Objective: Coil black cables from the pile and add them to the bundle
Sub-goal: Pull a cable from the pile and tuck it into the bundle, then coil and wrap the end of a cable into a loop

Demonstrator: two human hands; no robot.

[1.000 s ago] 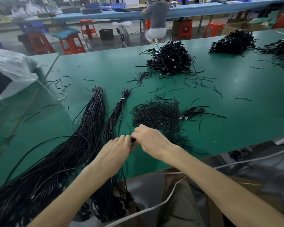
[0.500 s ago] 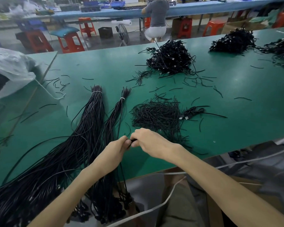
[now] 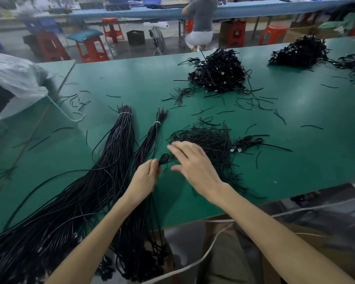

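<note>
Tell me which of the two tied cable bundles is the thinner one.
The right bundle, which runs down toward the left hand; the left bundle beside it is far thicker.

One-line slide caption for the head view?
Left hand pinches a small black cable loop while the open right hand hovers by the loose pile on the green table.

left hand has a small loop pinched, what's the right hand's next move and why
Probably the right hand should pinch one short strand from the loose pile beneath it: it hovers open and empty there, while the left hand pinches a small cable loop that looks unbound.
</note>
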